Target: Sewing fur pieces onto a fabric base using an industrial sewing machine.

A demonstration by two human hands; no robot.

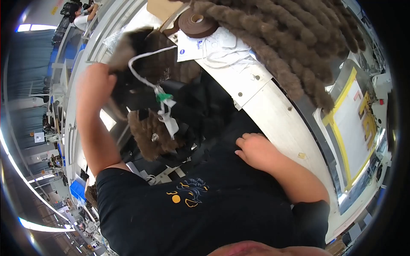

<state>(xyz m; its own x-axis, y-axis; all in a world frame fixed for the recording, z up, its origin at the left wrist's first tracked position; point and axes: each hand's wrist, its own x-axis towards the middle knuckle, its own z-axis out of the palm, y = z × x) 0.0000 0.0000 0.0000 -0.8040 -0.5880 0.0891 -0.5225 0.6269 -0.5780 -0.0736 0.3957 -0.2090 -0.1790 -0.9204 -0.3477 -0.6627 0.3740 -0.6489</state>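
Note:
My left hand (96,83), blurred and raised at upper left, has its fingers closed on a dark brown fur piece (128,45), smeared by motion at its near part. My right hand (252,147) lies at the table's inner edge on black material, fingers loosely bent and apart, holding nothing I can see. Between them is a black fabric heap (192,102), with a white cord (141,72) over it ending in a green-and-white tag bunch (164,98). Below that sits a smaller ribbed brown fur piece (145,132).
Brown fur strips (299,47) cover the upper right beside a brown tape roll (197,25) and white packets (218,47). A white table (294,141) curves down the right, with a yellow-taped board (350,128). A co-worker (79,19) is at upper left; a blue bin (78,189) stands lower left.

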